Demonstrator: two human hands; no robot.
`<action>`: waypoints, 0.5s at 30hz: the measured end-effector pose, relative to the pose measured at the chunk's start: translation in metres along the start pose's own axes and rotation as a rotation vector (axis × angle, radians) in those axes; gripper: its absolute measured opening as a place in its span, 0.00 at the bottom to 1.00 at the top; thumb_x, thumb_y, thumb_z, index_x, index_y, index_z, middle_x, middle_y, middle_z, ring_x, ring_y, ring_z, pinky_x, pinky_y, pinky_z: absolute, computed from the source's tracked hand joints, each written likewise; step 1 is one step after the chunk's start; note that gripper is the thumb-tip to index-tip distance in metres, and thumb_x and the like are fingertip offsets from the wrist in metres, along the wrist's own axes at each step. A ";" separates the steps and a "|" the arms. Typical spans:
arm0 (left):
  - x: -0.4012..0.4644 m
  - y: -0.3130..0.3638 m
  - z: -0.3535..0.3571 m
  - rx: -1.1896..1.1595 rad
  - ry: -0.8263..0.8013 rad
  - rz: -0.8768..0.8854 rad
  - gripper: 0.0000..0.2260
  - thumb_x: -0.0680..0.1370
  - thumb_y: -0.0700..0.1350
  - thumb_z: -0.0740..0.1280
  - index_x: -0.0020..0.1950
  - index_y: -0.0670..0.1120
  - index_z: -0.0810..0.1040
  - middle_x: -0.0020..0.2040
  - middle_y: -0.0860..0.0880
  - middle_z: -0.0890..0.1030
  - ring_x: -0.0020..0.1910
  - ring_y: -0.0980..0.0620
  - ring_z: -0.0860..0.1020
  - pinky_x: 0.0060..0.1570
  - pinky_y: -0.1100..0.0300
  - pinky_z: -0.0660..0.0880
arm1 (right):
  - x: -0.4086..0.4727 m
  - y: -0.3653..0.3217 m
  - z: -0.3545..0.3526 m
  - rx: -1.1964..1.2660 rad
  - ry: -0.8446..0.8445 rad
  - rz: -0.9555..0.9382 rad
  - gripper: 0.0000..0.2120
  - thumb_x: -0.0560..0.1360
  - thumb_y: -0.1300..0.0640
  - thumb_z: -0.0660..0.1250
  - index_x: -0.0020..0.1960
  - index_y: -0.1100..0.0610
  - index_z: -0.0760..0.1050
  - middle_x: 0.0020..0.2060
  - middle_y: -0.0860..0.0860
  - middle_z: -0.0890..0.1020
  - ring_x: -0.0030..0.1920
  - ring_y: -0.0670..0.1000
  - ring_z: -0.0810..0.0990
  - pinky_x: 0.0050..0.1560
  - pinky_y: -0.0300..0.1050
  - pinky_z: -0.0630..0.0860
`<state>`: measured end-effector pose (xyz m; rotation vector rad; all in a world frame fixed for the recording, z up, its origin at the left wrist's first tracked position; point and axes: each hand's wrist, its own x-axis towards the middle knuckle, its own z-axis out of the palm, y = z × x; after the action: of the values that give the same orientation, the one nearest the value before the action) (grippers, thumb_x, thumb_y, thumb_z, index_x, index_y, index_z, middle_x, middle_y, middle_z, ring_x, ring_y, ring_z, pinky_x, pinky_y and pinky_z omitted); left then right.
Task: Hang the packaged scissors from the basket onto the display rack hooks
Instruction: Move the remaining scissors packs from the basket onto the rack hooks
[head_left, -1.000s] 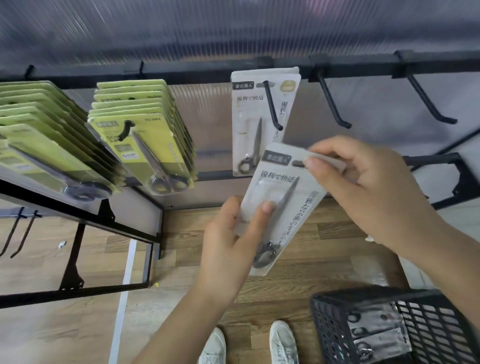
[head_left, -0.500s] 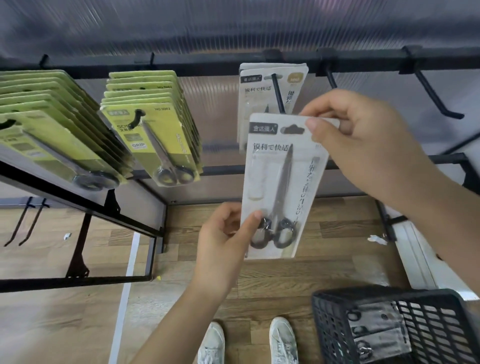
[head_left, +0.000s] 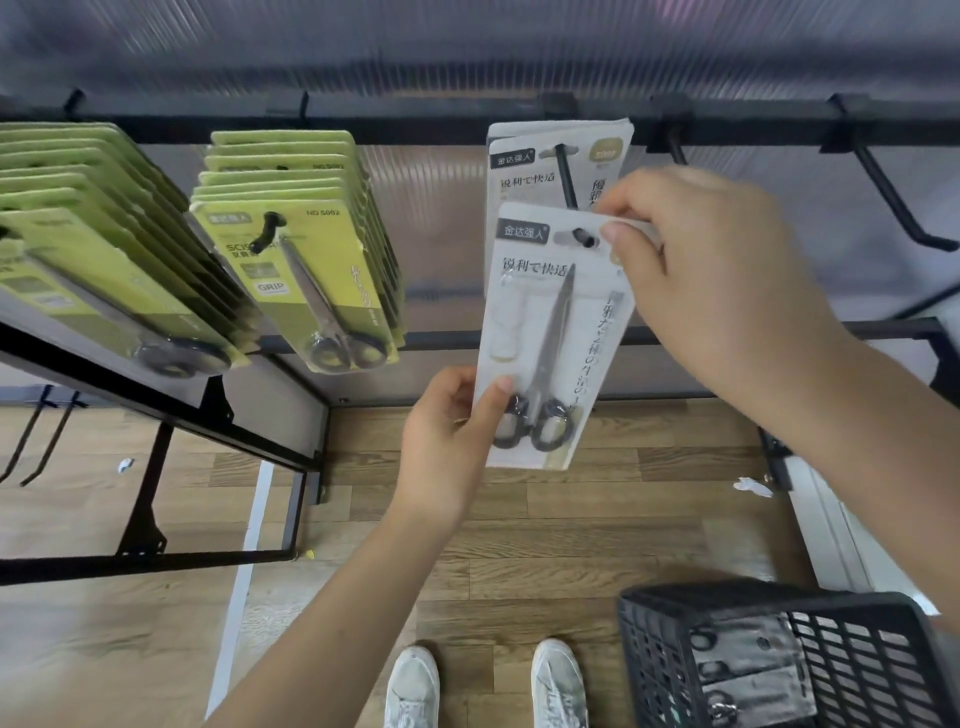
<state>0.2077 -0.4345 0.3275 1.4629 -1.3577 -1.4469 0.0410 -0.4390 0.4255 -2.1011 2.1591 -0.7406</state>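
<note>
Hanging on the middle hook (head_left: 567, 179) of a black metal rack (head_left: 415, 124) are white scissor cards (head_left: 524, 171), and right in front of them a flat white pack of scissors (head_left: 550, 338) is held upright, its slot at the hook's tip. The right hand (head_left: 722, 280) pinches the pack's top right corner between thumb and fingers, covering part of the cards behind; the left hand (head_left: 447, 447) pinches the bottom left edge, thumb pressed on the clear plastic beside the black handle loops. To the left, two thick stacks of green scissor packs (head_left: 306, 270) fill their own hooks, fanned and tilted forward, each card with steel blades and dark handles. To the right, two bare black hooks (head_left: 898, 208) slant out from the rail, one partly hidden by the right hand. Behind the rack stands a ribbed, translucent grey panel (head_left: 467, 47). Below, the floor (head_left: 545, 545) is wood-look planking with a white strip running across it and small white scraps lying about. A black plastic lattice basket (head_left: 675, 644) sits at lower right, with more packs lying flat inside. Two white shoes (head_left: 488, 686) show at the bottom edge, just left of the basket.
</note>
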 end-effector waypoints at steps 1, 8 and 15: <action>0.005 0.000 0.002 0.026 0.003 0.010 0.03 0.77 0.48 0.66 0.44 0.53 0.75 0.38 0.58 0.80 0.37 0.65 0.77 0.38 0.74 0.72 | 0.001 0.001 0.004 -0.055 0.015 -0.025 0.07 0.78 0.63 0.60 0.53 0.60 0.76 0.45 0.53 0.78 0.42 0.54 0.75 0.40 0.49 0.73; 0.048 0.005 0.018 0.166 0.042 0.063 0.07 0.80 0.48 0.62 0.42 0.49 0.73 0.33 0.56 0.73 0.32 0.61 0.70 0.32 0.71 0.66 | 0.008 0.014 0.022 -0.419 0.220 -0.198 0.20 0.61 0.73 0.72 0.53 0.65 0.77 0.41 0.59 0.81 0.40 0.59 0.79 0.34 0.45 0.65; 0.073 0.010 0.025 0.175 0.060 0.054 0.07 0.80 0.48 0.62 0.51 0.47 0.77 0.36 0.58 0.77 0.34 0.64 0.73 0.34 0.76 0.67 | 0.018 0.018 0.032 -0.486 0.081 -0.151 0.27 0.70 0.69 0.66 0.68 0.68 0.66 0.60 0.64 0.75 0.60 0.64 0.75 0.61 0.58 0.70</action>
<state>0.1706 -0.5013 0.3125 1.5536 -1.5061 -1.2662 0.0336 -0.4665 0.3954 -2.5177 2.4417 -0.3300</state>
